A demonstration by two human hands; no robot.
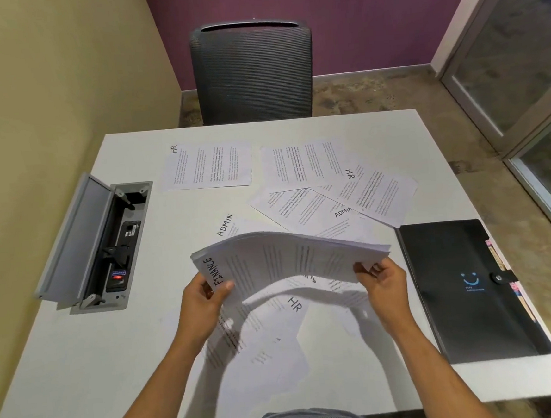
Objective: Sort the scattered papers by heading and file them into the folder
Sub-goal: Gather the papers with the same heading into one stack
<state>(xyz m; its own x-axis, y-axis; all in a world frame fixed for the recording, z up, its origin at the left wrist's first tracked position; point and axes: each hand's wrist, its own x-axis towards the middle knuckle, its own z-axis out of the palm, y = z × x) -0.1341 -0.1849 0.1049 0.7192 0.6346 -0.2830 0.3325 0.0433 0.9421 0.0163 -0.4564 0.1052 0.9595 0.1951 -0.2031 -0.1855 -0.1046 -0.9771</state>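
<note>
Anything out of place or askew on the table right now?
The cable box set into the table's left side has its lid flipped open. Loose sheets lie skewed and overlapping, as in the pile at far right. The black folder is closed. Nothing looks spilled or damaged.

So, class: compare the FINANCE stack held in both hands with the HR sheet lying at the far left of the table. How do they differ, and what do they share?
1. The FINANCE stack is many sheets thick; the HR sheet looks like a single page.
2. The stack is held above the table by the left hand and right hand; the HR sheet lies on the table.
3. The stack arches upward; the HR sheet lies flat.
Shared: white printed paper with a handwritten heading.
</note>
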